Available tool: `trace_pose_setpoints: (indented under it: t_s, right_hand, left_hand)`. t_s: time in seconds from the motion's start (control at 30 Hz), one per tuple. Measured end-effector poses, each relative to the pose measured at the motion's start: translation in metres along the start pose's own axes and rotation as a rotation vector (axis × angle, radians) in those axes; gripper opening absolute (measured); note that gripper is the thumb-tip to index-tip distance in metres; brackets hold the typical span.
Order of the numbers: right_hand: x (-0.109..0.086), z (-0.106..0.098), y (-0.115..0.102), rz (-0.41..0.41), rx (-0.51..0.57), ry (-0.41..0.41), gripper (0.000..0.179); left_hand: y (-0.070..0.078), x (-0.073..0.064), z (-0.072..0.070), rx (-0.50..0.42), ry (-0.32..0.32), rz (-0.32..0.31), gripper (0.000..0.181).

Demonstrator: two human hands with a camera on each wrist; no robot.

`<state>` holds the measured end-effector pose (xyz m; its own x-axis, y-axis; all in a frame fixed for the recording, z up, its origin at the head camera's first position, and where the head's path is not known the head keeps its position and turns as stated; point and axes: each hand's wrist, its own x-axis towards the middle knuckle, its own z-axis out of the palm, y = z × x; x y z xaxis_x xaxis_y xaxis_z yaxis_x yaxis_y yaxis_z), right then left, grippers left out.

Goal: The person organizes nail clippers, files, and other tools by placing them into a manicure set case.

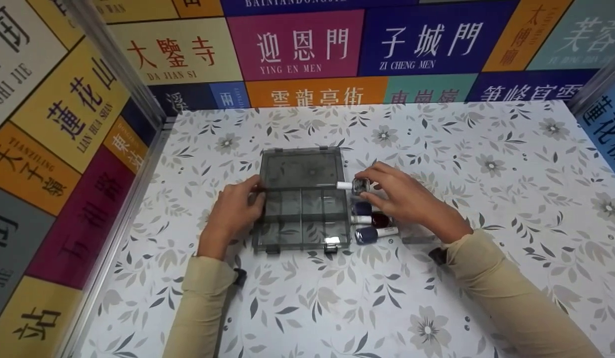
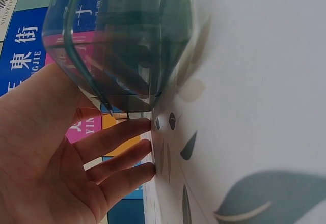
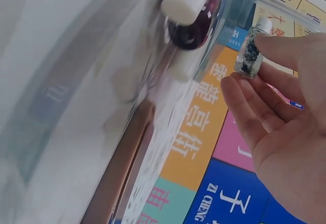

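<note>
My right hand (image 1: pixel 394 191) pinches a clear nail polish bottle (image 1: pixel 360 186) with a white cap and dark flakes inside, just off the right edge of a translucent grey divided box (image 1: pixel 301 219). The right wrist view shows the flaked bottle (image 3: pixel 250 51) between thumb and fingers. My left hand (image 1: pixel 233 206) touches the box's left side; in the left wrist view its lower fingers (image 2: pixel 122 173) extend below the box wall. Right of the box lie a dark red nail polish bottle (image 1: pixel 381 220) and two dark blue ones, the nearer blue bottle (image 1: pixel 367 235) having a white cap.
The box has one wide section at the back and several smaller ones in front, with a latch (image 1: pixel 331 247) on its near edge. A clear plastic piece (image 1: pixel 417 234) lies under my right wrist. Printed panels (image 1: pixel 297 49) stand behind the flower-patterned tabletop (image 1: pixel 307 303).
</note>
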<state>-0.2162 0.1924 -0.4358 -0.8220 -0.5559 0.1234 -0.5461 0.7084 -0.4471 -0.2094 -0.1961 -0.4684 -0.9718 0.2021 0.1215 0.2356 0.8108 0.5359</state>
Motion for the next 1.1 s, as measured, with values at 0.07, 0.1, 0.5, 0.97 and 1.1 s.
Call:
trace_pose_setpoints:
  t_s: [0.07, 0.1, 0.5, 0.97, 1.1]
  right_hand:
    - [0.002, 0.001, -0.004, -0.01, 0.008, 0.002, 0.045]
    - [0.002, 0.002, -0.006, -0.016, 0.011, 0.003, 0.045]
    - [0.015, 0.012, -0.022, -0.025, 0.027, -0.03, 0.043]
    - [0.024, 0.023, -0.03, -0.037, 0.022, 0.005, 0.043]
    - [0.025, 0.025, -0.031, -0.032, 0.008, 0.003, 0.043]
  left_hand:
    - [0.001, 0.0, 0.0, 0.004, -0.002, -0.002, 0.016]
    - [0.001, -0.001, 0.0, 0.005, -0.002, -0.002, 0.016]
    - [0.0, 0.0, -0.001, -0.004, -0.007, -0.024, 0.019]
    - [0.0, 0.0, -0.001, -0.014, -0.009, -0.024, 0.02]
    - [-0.001, 0.0, 0.0, 0.0, -0.005, -0.017, 0.02]
